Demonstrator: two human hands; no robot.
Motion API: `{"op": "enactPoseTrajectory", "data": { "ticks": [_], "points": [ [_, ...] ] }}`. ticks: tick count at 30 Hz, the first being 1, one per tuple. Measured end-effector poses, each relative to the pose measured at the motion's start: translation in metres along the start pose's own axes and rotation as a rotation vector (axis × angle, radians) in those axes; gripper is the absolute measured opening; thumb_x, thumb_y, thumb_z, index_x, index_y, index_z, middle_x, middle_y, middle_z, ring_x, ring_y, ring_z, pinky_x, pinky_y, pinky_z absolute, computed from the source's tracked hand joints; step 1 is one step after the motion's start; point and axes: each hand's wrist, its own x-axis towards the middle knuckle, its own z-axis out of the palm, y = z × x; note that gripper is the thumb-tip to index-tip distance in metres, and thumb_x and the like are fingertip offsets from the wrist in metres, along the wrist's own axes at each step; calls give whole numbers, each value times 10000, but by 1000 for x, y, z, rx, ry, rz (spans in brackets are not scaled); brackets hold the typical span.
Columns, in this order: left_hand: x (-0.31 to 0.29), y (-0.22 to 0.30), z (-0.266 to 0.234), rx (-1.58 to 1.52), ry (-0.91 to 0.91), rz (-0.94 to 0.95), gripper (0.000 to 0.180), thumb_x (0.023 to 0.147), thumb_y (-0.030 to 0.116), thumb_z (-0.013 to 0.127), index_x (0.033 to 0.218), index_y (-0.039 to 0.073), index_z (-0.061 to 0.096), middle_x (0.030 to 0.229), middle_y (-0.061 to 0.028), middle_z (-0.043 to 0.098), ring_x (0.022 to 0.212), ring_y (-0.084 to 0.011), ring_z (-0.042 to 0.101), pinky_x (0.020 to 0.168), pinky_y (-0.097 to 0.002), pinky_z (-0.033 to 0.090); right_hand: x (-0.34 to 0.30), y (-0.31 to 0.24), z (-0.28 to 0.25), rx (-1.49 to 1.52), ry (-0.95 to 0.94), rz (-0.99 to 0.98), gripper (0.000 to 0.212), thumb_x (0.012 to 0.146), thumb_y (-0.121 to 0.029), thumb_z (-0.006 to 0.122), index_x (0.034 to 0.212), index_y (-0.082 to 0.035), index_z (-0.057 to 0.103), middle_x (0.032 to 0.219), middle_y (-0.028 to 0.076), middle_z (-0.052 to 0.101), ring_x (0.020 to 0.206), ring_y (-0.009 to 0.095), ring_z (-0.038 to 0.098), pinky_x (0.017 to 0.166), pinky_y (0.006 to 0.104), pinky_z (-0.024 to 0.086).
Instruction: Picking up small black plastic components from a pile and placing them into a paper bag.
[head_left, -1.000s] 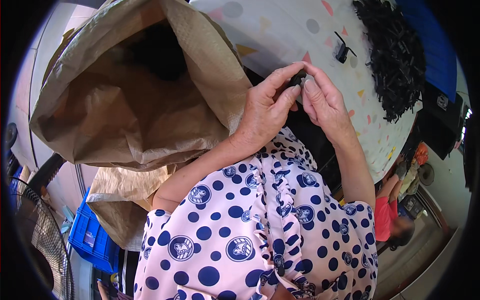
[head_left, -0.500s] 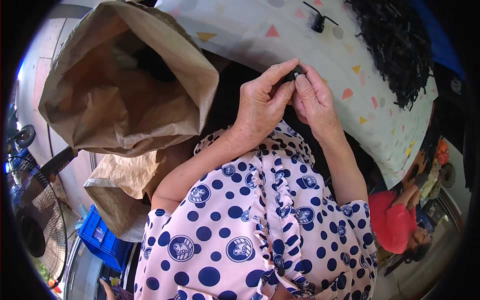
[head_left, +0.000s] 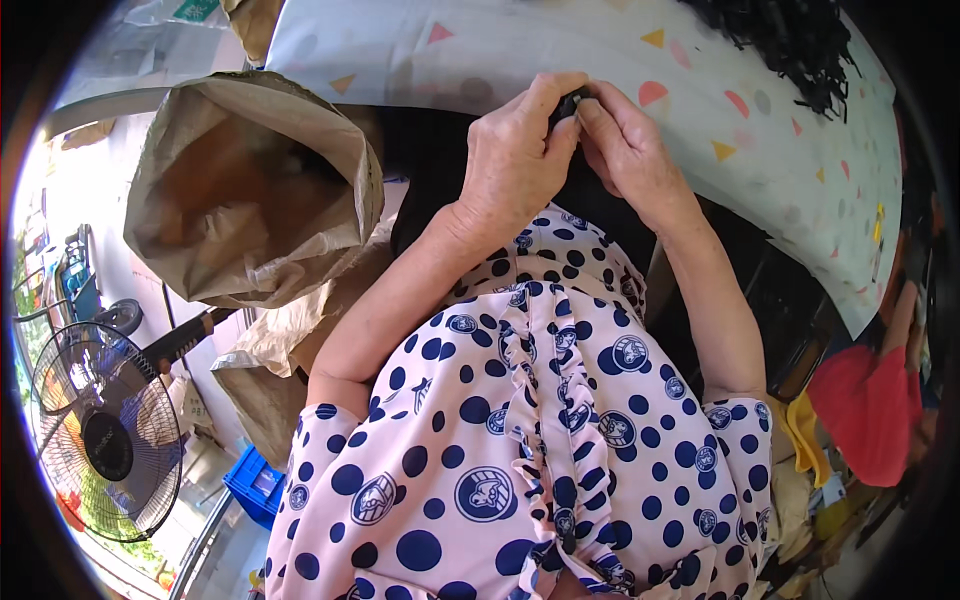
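Observation:
Over the near edge of the table, my left hand (head_left: 510, 155) and my right hand (head_left: 640, 165) meet at the fingertips. Between their thumbs and forefingers they pinch a small black part (head_left: 571, 101), mostly covered by the fingers. Its exact kind does not show. A heap of thin black pieces (head_left: 795, 45) lies beyond my hands to the right, on the pale patterned tablecloth (head_left: 480, 60). Left of my left arm, a brown woven sack (head_left: 160, 190) stands with its mouth wide open; its inside is dark and blurred.
A second brown sack or paper wrapping (head_left: 260, 400) sits below the open one. At the far left stands a fan (head_left: 107, 445) near a blue crate (head_left: 257, 487). On the right is a person in a red top (head_left: 865, 420), beside a yellow cloth (head_left: 808, 440).
The view has shifted, so the table, heap and sack appear higher or displaced, and more of the fan shows. Both hands keep their pinch on the small black part.

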Motion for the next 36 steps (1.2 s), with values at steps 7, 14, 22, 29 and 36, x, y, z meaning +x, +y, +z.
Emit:
{"op": "enactPoseTrajectory", "data": {
  "ticks": [7,14,22,29,36],
  "points": [
    [-4,18,-37,-901,-121,-371,246,968,73,459,1214,78,461,917,-89,631,667,-113,593,545,-196,464,-16,-2,4,32,40,-255,279,989,-252,466,1161,-44,536,744,-25,515,513,8,377,430,157,253],
    [-10,2,-49,-1359,-150,-583,302,957,98,510,1255,55,477,905,-84,598,682,-150,608,557,-210,478,-16,-5,10,466,-125,-251,242,938,-259,576,1086,-68,579,841,23,599,486,11,391,404,153,264],
    [-16,10,-39,-1122,-243,-503,306,949,112,527,1247,45,512,871,-48,575,654,-117,601,577,-190,483,-5,-4,20,506,-10,-119,239,919,-295,604,1023,-80,609,671,-51,517,467,7,379,397,158,246],
    [-19,8,-35,-676,-251,-363,354,894,30,551,1242,28,490,789,-34,580,642,-94,572,575,-196,457,-4,3,19,413,-13,-49,202,903,-288,631,926,-87,627,625,-86,466,467,0,346,402,156,245],
    [-22,4,-31,-313,-230,-176,363,843,-10,570,1182,7,440,759,-140,600,656,-193,613,623,-300,493,-5,1,22,322,-9,4,185,908,-241,634,844,-67,630,668,-87,502,554,-9,371,463,167,296]
  ]
}}
